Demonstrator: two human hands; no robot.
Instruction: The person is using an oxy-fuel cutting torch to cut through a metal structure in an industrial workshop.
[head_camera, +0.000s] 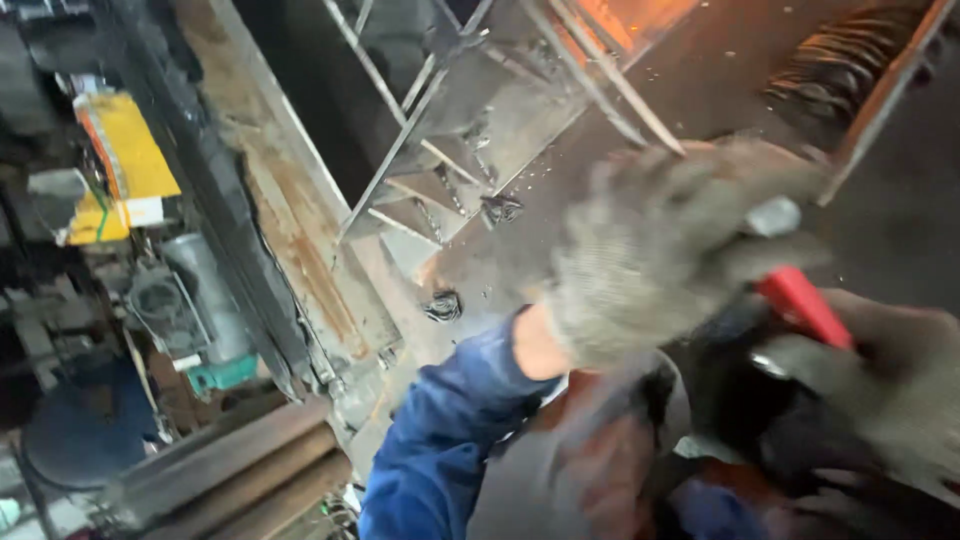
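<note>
Both my hands wear grey knit work gloves and are blurred by motion. My left hand (660, 245), at the end of a blue sleeve, closes over the top of a black and red power tool (770, 350), near a small silver part by its fingers. My right hand (890, 385) grips the same tool from the right, beside its red part. The tool's working end is hidden behind my hands. Beyond them lies a welded frame of thin steel rods (450, 120) on a dark metal plate (560, 200).
A rusty steel beam (290, 200) runs diagonally at the left. Left of it are a yellow box (125, 150), a grey motor with a green part (195, 300) and stacked bars (240, 470). Curled metal shavings (443, 305) lie on the plate. An orange glow shows at the top.
</note>
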